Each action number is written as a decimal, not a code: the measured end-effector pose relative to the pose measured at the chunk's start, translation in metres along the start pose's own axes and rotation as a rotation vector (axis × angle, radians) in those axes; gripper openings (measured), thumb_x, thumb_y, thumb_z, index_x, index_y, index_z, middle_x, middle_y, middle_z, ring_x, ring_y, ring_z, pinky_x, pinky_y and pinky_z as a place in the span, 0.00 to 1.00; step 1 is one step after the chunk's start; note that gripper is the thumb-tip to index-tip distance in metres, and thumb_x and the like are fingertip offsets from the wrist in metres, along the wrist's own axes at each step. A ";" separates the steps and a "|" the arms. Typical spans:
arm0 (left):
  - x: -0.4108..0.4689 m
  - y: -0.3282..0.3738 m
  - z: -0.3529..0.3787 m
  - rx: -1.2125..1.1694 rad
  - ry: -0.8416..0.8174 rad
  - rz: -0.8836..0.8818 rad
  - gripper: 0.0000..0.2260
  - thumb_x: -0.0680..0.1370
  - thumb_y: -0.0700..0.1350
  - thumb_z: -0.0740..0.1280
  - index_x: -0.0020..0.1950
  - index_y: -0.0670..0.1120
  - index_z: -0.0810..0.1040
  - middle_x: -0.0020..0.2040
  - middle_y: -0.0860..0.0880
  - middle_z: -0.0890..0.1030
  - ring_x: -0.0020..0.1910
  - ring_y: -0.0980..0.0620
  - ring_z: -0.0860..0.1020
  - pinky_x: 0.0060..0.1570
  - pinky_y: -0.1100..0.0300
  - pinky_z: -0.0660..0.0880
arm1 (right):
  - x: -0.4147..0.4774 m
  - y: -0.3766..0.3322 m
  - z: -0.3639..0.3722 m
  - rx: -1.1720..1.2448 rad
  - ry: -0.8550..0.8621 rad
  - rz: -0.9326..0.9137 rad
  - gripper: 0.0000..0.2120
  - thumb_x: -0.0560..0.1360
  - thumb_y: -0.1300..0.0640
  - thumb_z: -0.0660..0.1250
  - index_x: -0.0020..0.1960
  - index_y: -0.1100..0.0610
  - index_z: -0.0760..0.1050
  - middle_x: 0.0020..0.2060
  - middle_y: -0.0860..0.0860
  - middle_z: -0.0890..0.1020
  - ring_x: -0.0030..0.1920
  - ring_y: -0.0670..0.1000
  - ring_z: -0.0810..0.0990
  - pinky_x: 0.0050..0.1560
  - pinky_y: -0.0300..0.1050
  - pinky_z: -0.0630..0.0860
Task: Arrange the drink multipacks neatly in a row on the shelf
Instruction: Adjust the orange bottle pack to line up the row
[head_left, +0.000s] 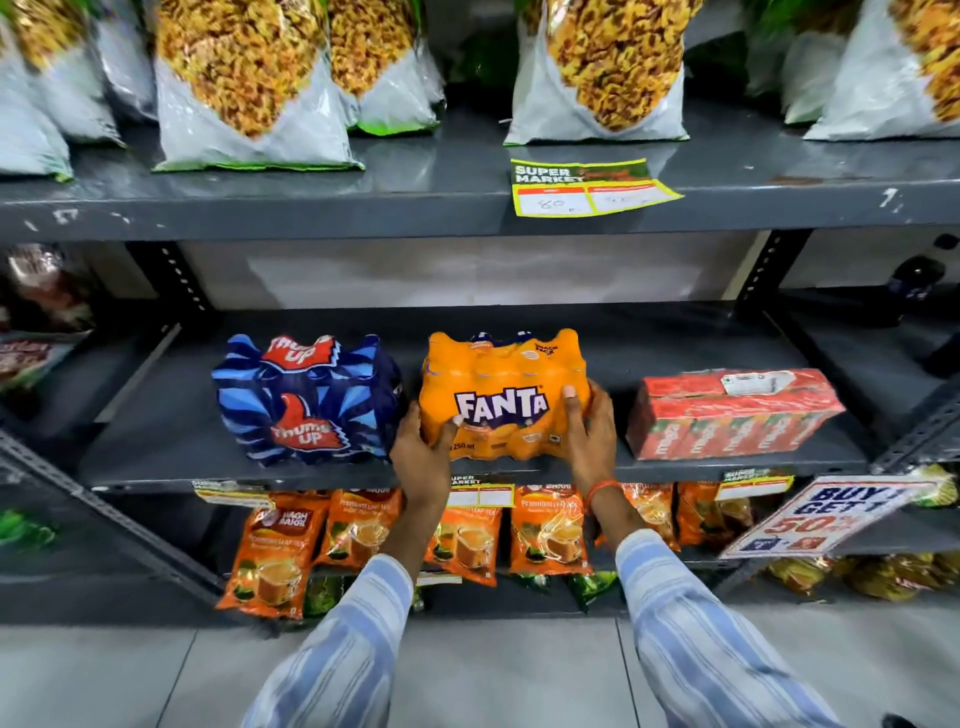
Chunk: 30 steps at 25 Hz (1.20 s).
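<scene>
An orange Fanta multipack (501, 382) stands at the front middle of the dark grey middle shelf (727, 332). My left hand (423, 452) grips its lower left corner and my right hand (589, 431) grips its lower right side. Close on its left sits a blue Thums Up multipack (306, 400), nearly touching it. A red carton multipack (732, 413) lies to the right, a gap apart and angled slightly.
Large snack bags (249, 83) fill the upper shelf, which carries a yellow price label (587, 187). Orange tea packets (363, 530) hang below the middle shelf. A "Buy 1 Get 1" sign (821, 514) juts out at lower right. Slotted uprights (769, 275) frame the bay.
</scene>
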<state>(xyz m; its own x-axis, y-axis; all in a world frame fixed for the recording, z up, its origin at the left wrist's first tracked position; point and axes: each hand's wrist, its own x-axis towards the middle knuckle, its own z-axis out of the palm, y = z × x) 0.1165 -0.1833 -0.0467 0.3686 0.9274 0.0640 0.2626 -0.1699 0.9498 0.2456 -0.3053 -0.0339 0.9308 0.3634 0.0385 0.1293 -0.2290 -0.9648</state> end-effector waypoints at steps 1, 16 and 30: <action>0.001 -0.002 0.001 0.000 0.001 -0.003 0.24 0.72 0.50 0.71 0.64 0.42 0.72 0.60 0.41 0.80 0.59 0.43 0.78 0.59 0.45 0.76 | 0.000 0.000 0.000 0.002 -0.005 -0.004 0.21 0.78 0.47 0.58 0.67 0.57 0.66 0.64 0.57 0.74 0.65 0.56 0.73 0.66 0.58 0.71; -0.002 0.004 0.007 -0.009 0.010 -0.063 0.26 0.70 0.50 0.73 0.65 0.43 0.72 0.60 0.42 0.81 0.59 0.45 0.79 0.59 0.44 0.77 | -0.004 -0.001 -0.006 0.069 0.022 -0.057 0.48 0.61 0.22 0.49 0.67 0.55 0.65 0.64 0.57 0.73 0.65 0.56 0.73 0.64 0.56 0.73; -0.009 0.013 0.005 0.026 -0.012 -0.009 0.27 0.71 0.50 0.71 0.66 0.41 0.70 0.62 0.40 0.78 0.62 0.42 0.76 0.61 0.45 0.75 | -0.008 -0.006 -0.004 0.004 0.125 -0.044 0.35 0.73 0.35 0.56 0.72 0.56 0.61 0.69 0.58 0.68 0.70 0.56 0.67 0.69 0.59 0.68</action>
<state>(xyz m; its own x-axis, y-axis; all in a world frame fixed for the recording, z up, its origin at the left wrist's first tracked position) 0.1211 -0.1952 -0.0369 0.3765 0.9249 0.0522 0.2886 -0.1707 0.9421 0.2388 -0.3101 -0.0279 0.9597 0.2575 0.1124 0.1697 -0.2120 -0.9624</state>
